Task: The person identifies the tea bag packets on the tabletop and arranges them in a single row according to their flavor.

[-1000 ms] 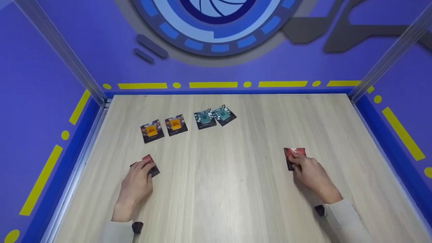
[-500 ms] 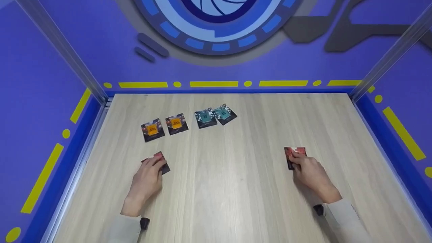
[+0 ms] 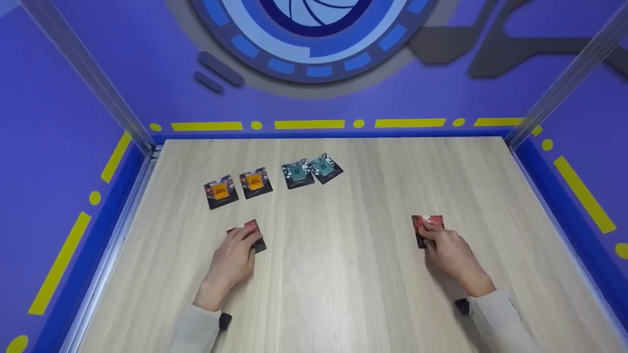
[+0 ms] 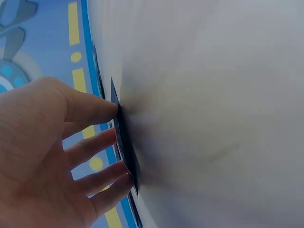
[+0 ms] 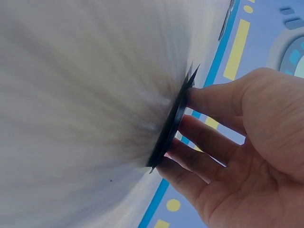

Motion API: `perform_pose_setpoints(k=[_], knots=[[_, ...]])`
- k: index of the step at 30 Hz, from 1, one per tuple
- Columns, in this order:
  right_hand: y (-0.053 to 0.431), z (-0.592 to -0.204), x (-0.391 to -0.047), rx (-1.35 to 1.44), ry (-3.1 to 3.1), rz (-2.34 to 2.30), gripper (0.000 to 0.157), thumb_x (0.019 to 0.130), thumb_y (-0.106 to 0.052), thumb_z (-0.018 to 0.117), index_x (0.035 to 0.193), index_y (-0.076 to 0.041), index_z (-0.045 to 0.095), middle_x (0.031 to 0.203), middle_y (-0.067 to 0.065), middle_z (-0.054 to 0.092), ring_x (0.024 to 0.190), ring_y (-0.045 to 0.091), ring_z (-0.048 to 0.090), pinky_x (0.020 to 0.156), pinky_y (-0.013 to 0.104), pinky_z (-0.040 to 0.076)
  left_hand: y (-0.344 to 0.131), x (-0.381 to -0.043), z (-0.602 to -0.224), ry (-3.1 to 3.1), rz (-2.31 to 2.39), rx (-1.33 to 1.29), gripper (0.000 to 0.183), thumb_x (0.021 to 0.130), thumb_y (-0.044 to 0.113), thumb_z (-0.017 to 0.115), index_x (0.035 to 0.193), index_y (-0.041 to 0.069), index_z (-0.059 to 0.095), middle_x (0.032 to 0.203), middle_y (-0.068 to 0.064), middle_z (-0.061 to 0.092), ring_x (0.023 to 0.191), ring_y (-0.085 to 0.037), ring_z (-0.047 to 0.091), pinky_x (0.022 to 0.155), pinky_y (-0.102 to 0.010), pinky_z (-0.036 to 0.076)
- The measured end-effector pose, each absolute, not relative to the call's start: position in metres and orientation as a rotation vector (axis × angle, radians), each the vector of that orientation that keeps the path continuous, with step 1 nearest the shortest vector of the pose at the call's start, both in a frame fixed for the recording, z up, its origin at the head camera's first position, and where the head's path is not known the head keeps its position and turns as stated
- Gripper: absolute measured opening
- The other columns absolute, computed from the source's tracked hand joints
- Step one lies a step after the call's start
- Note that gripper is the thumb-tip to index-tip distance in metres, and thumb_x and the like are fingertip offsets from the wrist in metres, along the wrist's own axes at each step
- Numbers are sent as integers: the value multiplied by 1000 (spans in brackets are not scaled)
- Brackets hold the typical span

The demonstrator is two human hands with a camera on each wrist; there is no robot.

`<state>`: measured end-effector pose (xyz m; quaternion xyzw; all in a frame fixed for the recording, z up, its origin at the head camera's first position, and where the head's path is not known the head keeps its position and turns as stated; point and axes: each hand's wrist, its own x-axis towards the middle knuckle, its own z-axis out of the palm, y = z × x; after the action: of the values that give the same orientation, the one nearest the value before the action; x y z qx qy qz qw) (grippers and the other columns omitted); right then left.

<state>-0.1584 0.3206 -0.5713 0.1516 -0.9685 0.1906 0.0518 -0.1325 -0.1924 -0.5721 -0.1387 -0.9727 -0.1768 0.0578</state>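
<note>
In the head view my left hand point(image 3: 230, 262) grips a flat square red-and-black packet point(image 3: 260, 243) low over the table, left of the middle. Thumb and fingers meet opposite ends of the dark packet point(image 4: 124, 142) in the left wrist view. My right hand point(image 3: 454, 255) holds another red-and-black packet point(image 3: 418, 224) on the right side of the table. From the right wrist its dark edge point(image 5: 172, 128) looks layered; whether it is more than one packet I cannot tell. Fingers cover much of both packets' printed faces.
Two orange-and-black packets point(image 3: 221, 191) lie apart at the back left of the wooden table point(image 3: 338, 274). Right of them, two teal-and-black packets point(image 3: 297, 173) lie with their edges touching or overlapping. Purple-blue panels point(image 3: 314, 108) wall in the back and sides.
My left hand has moved to the right with its red-and-black packet, passing in front of the orange packets. The right hand and its packet have stayed in place.
</note>
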Motion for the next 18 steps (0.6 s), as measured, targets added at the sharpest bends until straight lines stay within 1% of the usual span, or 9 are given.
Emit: perform_pose_setpoints(k=[9, 18], knots=[[320, -574, -157, 455, -2939, 584, 30, 91, 1, 64, 120, 6, 69, 132, 26, 61, 109, 47, 64, 82, 57, 55, -160, -142, -573, -2931, -517, -540, 34, 93, 5, 62, 126, 10, 68, 139, -12, 58, 128, -40, 52, 103, -52, 46], [323, -574, -156, 531, -2878, 558, 32, 90, 3, 65, 122, 6, 68, 131, 25, 62, 110, 46, 64, 82, 56, 55, -125, -152, -570, -2932, -451, -673, 32, 95, 6, 58, 125, 10, 68, 137, -10, 58, 126, -37, 53, 103, -48, 48]])
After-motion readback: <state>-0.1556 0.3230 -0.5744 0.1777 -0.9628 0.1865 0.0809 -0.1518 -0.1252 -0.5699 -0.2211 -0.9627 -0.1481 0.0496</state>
